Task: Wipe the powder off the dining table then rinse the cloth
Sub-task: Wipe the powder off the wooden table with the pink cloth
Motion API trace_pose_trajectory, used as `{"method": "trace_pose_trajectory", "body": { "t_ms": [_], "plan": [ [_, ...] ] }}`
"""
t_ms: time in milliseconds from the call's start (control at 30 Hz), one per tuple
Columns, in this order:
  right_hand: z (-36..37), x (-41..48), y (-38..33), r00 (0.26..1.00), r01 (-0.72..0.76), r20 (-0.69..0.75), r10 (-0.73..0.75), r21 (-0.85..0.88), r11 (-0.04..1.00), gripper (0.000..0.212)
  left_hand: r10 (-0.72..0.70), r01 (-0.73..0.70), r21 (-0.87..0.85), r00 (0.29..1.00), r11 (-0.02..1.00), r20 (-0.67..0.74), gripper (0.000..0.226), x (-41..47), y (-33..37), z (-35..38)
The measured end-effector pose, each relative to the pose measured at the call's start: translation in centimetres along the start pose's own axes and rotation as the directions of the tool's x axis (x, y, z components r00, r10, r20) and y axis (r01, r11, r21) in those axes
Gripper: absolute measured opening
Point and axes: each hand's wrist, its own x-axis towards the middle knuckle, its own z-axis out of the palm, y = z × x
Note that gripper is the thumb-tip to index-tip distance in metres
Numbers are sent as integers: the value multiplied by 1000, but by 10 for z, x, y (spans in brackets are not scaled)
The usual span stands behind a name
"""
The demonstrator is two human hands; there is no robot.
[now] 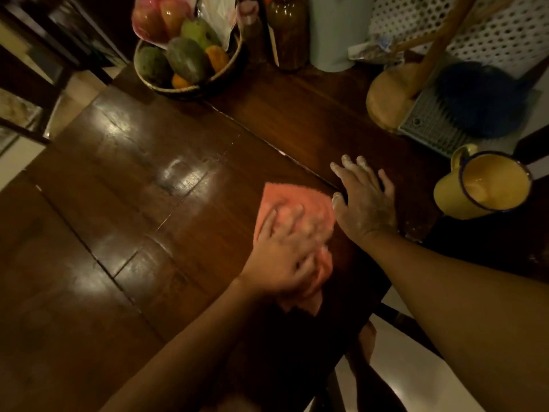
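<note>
- Head view: left hand's fingers (297,217) are spread and lie across the top of the cloth (282,196), pressing it onto the worktop (142,197). They are motion-blurred, so I cannot tell how far each finger bends.
- Left hand (282,257) covers the near half of the cloth. Its forearm comes in from the bottom-left.
- The cloth is salmon-pink and bunched, with its far edge sticking out past the fingertips. It sits near the worktop's right edge, close to the person.
- Right hand's fingers (346,163) are spread and flat on the wood, holding nothing. The tips are dusted with white powder (336,198).
- Right hand (365,203) is palm down just beside the cloth on its right. The thumb is about touching the cloth's edge.
- There are faint pale specks on the wood by the right wrist, near the worktop edge. They are too small to identify.
- The worktop is dark glossy planks with glare patches to the left of the cloth.
- A yellow enamel mug (454,197) with a blue rim stands right of the right hand, apart from it.
- A woven basket (178,90) of green and orange fruit sits at the far side.
- A brown jar (286,34) stands right of the basket.
- A round wooden base (386,93) and a blue object (481,96) on a grey ribbed tray are at the far right.
</note>
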Motion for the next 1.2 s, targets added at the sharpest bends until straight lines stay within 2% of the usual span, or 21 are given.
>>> {"method": "trace_pose_trajectory", "body": {
  "t_ms": [67,133,167,200,233,300,333,367,400,467,533,567,700,833,900,933,1000,1100,1200],
  "plan": [
    [-3,-1,-1,1000,-12,13,12,13,1000,62,104,-104,2,994,995,24,52,-40,-4,12],
    [-10,3,-4,997,-20,76,17,29,999,63,71,-70,-42,997,997,9,47,-74,-28,16],
    [-16,6,-8,991,-25,128,21,31,999,63,-16,15,-81,1000,997,-8,46,-89,-41,14],
    [-25,10,-11,981,-26,195,22,20,999,64,-164,160,-139,986,977,-22,45,-102,-53,10],
    [-35,13,-15,961,-19,276,18,2,1000,64,-353,338,-202,935,919,-41,45,-110,-58,6],
    [-61,13,-24,896,-1,443,-2,5,1000,59,-661,620,-291,748,729,-61,47,-116,-55,2],
    [-74,7,-27,872,7,490,-16,20,1000,55,-735,690,-304,676,656,-52,50,-113,-44,2],
    [-87,-2,-29,861,17,508,-34,37,999,50,-763,718,-310,646,623,-35,54,-107,-30,2],
    [-99,-14,-29,861,17,506,-42,55,998,46,-756,714,-314,654,625,-20,59,-100,-14,2],
    [-120,-39,-23,876,11,478,-59,102,995,38,-658,631,-290,753,720,2,67,-86,21,5],
    [-141,-67,-9,909,32,406,-89,144,989,32,-469,465,-227,882,855,40,65,-74,57,11],
    [-150,-82,0,931,46,352,-93,141,989,31,-384,388,-196,921,900,64,63,-67,73,14],
    [-176,-129,35,991,67,121,-62,-36,997,30,-223,231,-88,971,969,87,60,-17,99,11],
    [-166,-146,51,992,74,-100,-78,-40,996,28,-127,129,-93,991,987,31,59,59,100,-2],
    [-159,-147,51,985,69,-156,-71,-18,997,32,-131,132,-131,991,983,15,60,93,107,-5],
    [-159,-146,51,982,67,-176,-66,-4,998,33,-90,91,-121,996,989,17,67,103,114,-5],
    [-159,-145,51,978,73,-194,-72,0,997,34,100,-97,-76,994,992,38,78,106,126,-1],
    [-159,-147,53,977,101,-187,-102,-15,995,37,397,-398,-14,913,917,93,55,79,123,8],
    [-158,-148,55,974,113,-195,-113,-7,994,37,499,-479,-158,857,863,127,46,67,93,-6]
  ]
}}
